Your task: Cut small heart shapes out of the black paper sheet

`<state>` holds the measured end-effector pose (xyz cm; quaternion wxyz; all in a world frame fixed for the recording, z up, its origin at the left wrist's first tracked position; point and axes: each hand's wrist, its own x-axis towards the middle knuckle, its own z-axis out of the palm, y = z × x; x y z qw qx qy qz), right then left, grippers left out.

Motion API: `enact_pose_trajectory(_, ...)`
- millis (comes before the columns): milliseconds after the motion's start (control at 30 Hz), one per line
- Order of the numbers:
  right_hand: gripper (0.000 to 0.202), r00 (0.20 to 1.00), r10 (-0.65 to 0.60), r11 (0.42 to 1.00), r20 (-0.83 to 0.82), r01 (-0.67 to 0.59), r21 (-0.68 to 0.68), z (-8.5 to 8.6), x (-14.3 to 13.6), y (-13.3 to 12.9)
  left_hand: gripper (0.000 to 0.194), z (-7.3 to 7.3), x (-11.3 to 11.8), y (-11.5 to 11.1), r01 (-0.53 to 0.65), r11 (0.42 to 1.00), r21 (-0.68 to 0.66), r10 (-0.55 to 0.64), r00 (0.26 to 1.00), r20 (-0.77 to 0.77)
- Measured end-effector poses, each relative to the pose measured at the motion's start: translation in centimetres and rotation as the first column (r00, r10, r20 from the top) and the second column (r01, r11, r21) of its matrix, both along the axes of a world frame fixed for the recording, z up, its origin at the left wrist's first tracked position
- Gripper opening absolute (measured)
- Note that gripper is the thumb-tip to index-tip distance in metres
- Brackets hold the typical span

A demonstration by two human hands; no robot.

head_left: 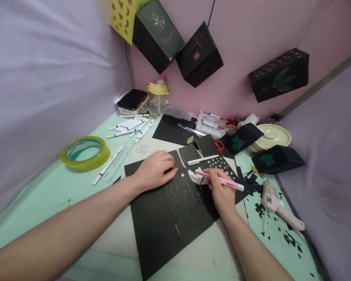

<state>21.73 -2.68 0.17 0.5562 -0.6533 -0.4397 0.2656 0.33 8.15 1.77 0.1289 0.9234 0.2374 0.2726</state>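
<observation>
Pink cloth (pixel 236 35) hung behind the pale green table (pixel 46 207), with two black boxes (pixel 158 35) close together and a yellow box (pixel 123 19) above its far side. Before me, at a slant, lay a large black sheet (pixel 152 226), over a pale board (pixel 117 238), with rows of small drawn outlines and one white star shape near its upper part.

My right grip (pixel 222 193) was closed on a slim pink tool (pixel 228 182), fingers and thumb together around its middle. The tool lay across my fingertips, its narrow end pointing left towards my other hand and its white end sticking out to the right. That narrow end was over a white leaf-like shape (pixel 194 177) at the sheet's upper right; I could not tell whether it touched.

My left grip (pixel 156 169) rested on the sheet's upper left, fingers loosely bent and thumb apart from them, near the star and the outlines, with nothing seen inside it.

Just beyond the pink tool lay a white pen (pixel 203 160), beside a black piece pierced with small shapes (pixel 220 166). Off to the right, well apart from the tool, a glue gun (pixel 283 212) lay among black scraps (pixel 289 238).
</observation>
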Motion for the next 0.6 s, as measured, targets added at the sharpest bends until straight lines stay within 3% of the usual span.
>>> enact_pose_trajectory(333,0.009,0.979,0.140,0.981,0.150,-0.158,0.113,0.82,-0.70,-0.28,0.023,-0.09,-0.07,-0.19,-0.071,0.995,0.063,0.076,0.993,-0.086)
enact_pose_trajectory(600,0.010,0.972,0.116,0.982,0.206,-0.143,0.125,0.71,-0.90,-0.29,0.027,0.30,-0.02,-0.98,-0.117,0.991,0.060,0.129,0.952,-0.277)
